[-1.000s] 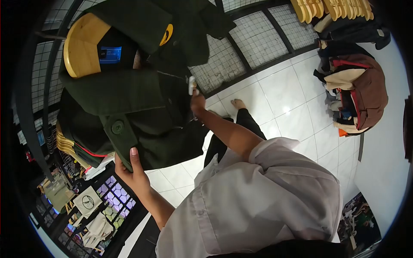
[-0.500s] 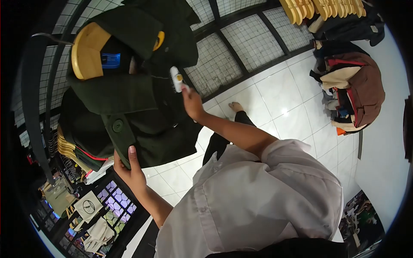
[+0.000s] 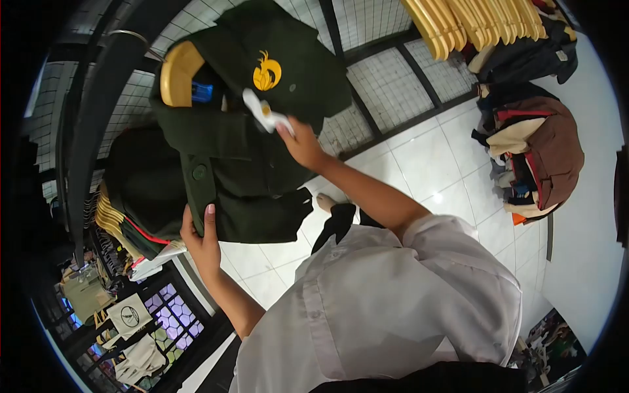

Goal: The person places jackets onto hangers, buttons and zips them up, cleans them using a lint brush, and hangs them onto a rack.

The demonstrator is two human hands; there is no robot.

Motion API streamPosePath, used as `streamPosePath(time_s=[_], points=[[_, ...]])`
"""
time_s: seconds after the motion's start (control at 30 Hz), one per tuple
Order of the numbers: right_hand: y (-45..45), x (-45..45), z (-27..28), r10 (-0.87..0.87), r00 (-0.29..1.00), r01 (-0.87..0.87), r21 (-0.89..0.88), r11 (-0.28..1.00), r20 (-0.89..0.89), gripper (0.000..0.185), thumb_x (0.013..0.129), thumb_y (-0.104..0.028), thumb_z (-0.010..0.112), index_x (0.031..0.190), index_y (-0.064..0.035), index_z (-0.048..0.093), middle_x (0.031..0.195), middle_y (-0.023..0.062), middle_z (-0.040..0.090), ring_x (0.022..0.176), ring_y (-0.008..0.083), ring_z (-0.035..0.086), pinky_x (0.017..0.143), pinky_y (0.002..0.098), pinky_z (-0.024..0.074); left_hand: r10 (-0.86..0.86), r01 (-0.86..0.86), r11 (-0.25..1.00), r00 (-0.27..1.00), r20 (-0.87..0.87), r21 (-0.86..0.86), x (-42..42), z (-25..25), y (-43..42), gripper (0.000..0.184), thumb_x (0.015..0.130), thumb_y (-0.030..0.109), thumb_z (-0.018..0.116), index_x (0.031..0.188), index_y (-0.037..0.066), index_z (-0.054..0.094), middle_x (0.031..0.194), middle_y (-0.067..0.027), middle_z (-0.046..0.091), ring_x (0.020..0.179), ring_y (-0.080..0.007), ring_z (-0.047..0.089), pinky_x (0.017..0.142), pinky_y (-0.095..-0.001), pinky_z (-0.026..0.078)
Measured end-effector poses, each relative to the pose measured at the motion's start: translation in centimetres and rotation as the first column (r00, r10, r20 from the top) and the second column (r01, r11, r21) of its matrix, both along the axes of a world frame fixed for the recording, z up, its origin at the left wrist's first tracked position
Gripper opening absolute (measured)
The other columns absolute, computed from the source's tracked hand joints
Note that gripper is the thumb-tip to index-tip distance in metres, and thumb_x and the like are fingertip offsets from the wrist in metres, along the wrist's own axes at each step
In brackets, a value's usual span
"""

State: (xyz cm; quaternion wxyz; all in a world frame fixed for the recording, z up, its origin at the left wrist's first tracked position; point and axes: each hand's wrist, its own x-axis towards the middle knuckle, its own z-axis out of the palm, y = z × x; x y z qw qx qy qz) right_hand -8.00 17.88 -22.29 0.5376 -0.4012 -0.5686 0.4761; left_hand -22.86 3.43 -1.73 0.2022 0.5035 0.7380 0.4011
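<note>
A dark green jacket [image 3: 229, 150] with a yellow emblem hangs on a wooden hanger [image 3: 178, 73]. My left hand [image 3: 203, 239] pinches the end of its buttoned strap [image 3: 199, 183], thumb on top and fingers behind. In my right hand [image 3: 303, 141] is the handle of a white tool [image 3: 262, 112] with a small yellow spot. The tool's head lies over the jacket front, just below the emblem; whether it touches the cloth cannot be made out.
More hangers with clothes [image 3: 121, 223] are at the left. Wooden hangers [image 3: 458, 26] line the upper right, above a brown jacket [image 3: 553, 150] and other garments. Black-framed mesh panels [image 3: 383, 78] stand behind. Pale floor tiles [image 3: 426, 157] and a foot [image 3: 325, 202] show below.
The white tool has moved up and left over the jacket front, with my right hand. The jacket has swung rightward, its emblem now fully showing. My left hand keeps its hold on the strap.
</note>
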Motion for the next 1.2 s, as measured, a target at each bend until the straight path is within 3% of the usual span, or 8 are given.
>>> streamPosePath(time_s=[0.17,0.27,0.4,0.57,0.83,0.93,1.07,1.2], points=[[1.7,4.3,2.0,-0.217,0.976,0.213,-0.078,0.974,-0.037,0.031,0.093,-0.029,0.055,0.091,0.0016,0.056,0.063,0.0195,0.055,0.056,0.0305,0.059,0.052,0.0362,0.0420,0.039,-0.045,0.995,0.997,-0.062,-0.091,-1.5,-0.1,0.5,0.032,0.086,0.016,0.064,0.113,-0.001,0.058,0.103,-0.0090,0.062,0.098,-0.0166,0.053,0.088,-0.0264,0.040],[6.0,6.9,6.7,-0.298,0.945,0.287,-0.093,0.953,-0.138,0.034,0.092,-0.033,0.056,0.089,0.0013,0.056,0.063,0.0195,0.057,0.059,0.0286,0.062,0.052,0.0377,0.0433,0.370,0.060,0.796,0.740,-0.562,0.602,2.9,0.2,2.9,0.043,0.082,0.014,0.066,0.122,0.004,0.054,0.119,-0.0137,0.053,0.116,-0.0270,0.045,0.094,-0.0360,0.038],[6.2,7.8,6.3,-0.148,0.981,0.143,0.044,0.989,0.125,0.035,0.092,-0.033,0.056,0.088,0.0014,0.056,0.062,0.0183,0.058,0.059,0.0292,0.063,0.052,0.0384,0.0430,-0.098,0.366,0.888,0.742,-0.663,0.278,9.8,-0.3,5.1,0.061,0.078,0.011,0.064,0.133,0.002,0.040,0.134,-0.0205,0.037,0.123,-0.0350,0.036,0.104,-0.0453,0.027],[3.5,10.1,5.9,-0.103,0.971,0.089,0.073,0.993,0.216,0.033,0.094,-0.031,0.053,0.087,0.0012,0.055,0.060,0.0151,0.056,0.055,0.0245,0.060,0.050,0.0372,0.0404,0.004,0.096,0.840,0.983,-0.182,0.534,12.7,-3.1,15.1,0.057,0.079,0.019,0.067,0.129,0.001,0.043,0.125,-0.0180,0.047,0.117,-0.0360,0.041,0.099,-0.0449,0.030],[6.9,10.6,9.4,-0.325,0.928,0.335,0.029,0.942,-0.181,0.029,0.097,-0.025,0.050,0.093,0.0033,0.051,0.062,0.0096,0.050,0.057,0.0132,0.045,0.051,0.0325,0.0380,0.093,-0.008,0.960,0.952,-0.292,0.281,12.5,-3.0,19.4,0.032,0.091,0.016,0.056,0.115,-0.002,0.048,0.099,-0.0232,0.061,0.090,-0.0391,0.057,0.084,-0.0433,0.042],[6.6,8.5,9.5,-0.290,0.955,0.292,0.318,0.902,-0.055,0.027,0.095,-0.023,0.052,0.091,0.0029,0.050,0.064,0.0146,0.056,0.056,0.0208,0.054,0.053,0.0377,0.0418,0.053,0.008,0.928,0.987,-0.153,0.372,14.2,-3.1,18.9,0.029,0.094,0.017,0.051,0.117,-0.002,0.049,0.096,-0.0219,0.062,0.087,-0.0338,0.060,0.080,-0.0383,0.045],[7.6,8.7,6.5,-0.540,0.841,0.537,-0.074,0.841,-0.032,0.027,0.093,-0.024,0.056,0.094,0.0018,0.050,0.068,0.0205,0.059,0.062,0.0326,0.062,0.054,0.0394,0.0443,-0.028,0.029,0.924,1.000,-0.008,0.380,13.3,-2.9,18.0,0.030,0.097,0.018,0.048,0.118,-0.003,0.048,0.097,-0.0215,0.063,0.086,-0.0298,0.061,0.079,-0.0346,0.046],[4.9,8.9,6.1,-0.378,0.926,0.377,0.121,0.918,-0.020,0.030,0.094,-0.026,0.055,0.093,0.0033,0.051,0.071,0.0224,0.060,0.067,0.0362,0.065,0.055,0.0412,0.0454,-0.057,0.048,0.907,0.998,0.011,0.418,12.5,-3.5,18.0,0.031,0.098,0.019,0.046,0.119,-0.004,0.048,0.100,-0.0211,0.063,0.087,-0.0263,0.060,0.080,-0.0323,0.046]])
